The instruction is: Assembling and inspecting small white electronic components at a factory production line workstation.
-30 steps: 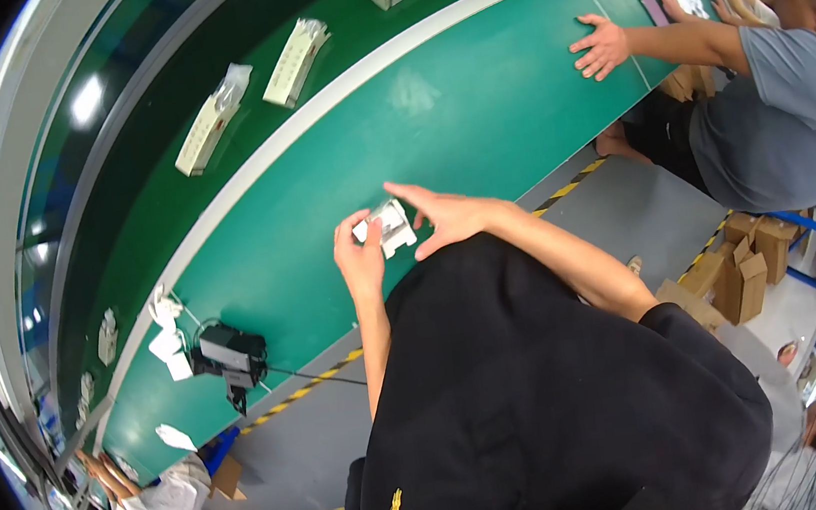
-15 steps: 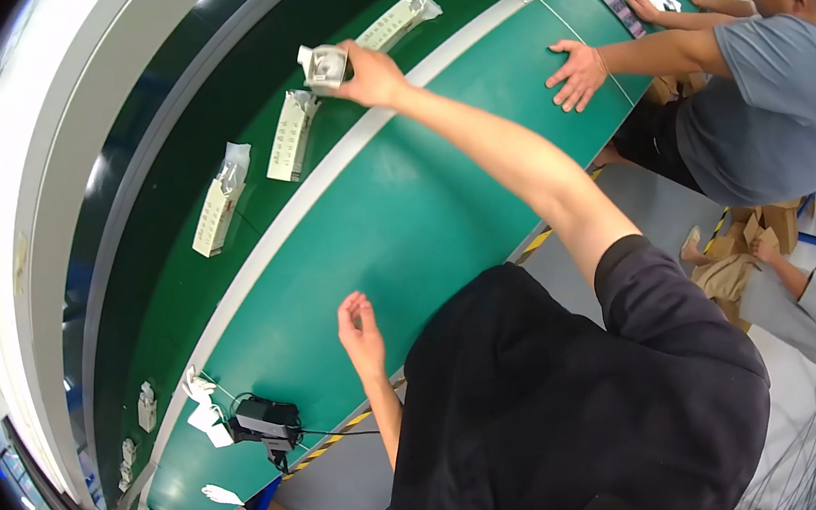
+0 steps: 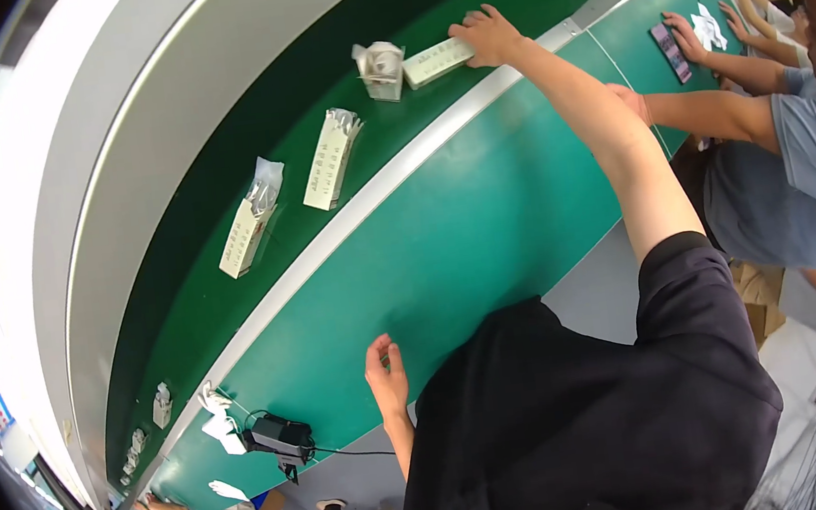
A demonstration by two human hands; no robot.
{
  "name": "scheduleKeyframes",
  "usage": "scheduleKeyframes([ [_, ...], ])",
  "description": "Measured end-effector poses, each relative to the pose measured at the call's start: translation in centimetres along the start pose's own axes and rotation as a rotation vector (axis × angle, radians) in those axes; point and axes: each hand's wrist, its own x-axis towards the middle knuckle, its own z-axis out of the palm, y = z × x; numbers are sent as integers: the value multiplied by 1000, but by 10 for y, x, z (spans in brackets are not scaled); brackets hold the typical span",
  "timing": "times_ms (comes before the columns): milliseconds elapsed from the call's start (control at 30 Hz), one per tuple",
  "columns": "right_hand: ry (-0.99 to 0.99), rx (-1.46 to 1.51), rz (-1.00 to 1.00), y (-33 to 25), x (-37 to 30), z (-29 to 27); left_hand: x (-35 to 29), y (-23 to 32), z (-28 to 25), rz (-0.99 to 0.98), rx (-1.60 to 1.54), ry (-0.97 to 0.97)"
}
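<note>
One slim, pale carton (image 3: 437, 63) in the right hand (image 3: 488, 36).
Straight-edged, it lies on the smooth green belt (image 3: 191, 310), gripped at one end; the left hand (image 3: 386, 372), loosely curled, narrowly parted, hangs over the flat worktop (image 3: 426, 233).

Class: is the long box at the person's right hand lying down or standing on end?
Lying down: the long box stretches lengthwise along the green surface, right hand at one end.
</note>
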Motion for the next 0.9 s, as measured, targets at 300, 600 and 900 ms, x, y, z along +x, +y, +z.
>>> scheduleKeyframes([
  [300, -337, 56, 36, -168, -125, -85, 26, 49, 3, 452, 405, -36],
  [600, -203, 901, -39, -275, -209, -166, 33, 73, -16, 631, 427, -368],
  [900, -282, 1764, 585, -318, -233, -168, 13, 53, -35, 258, -55, -381],
])
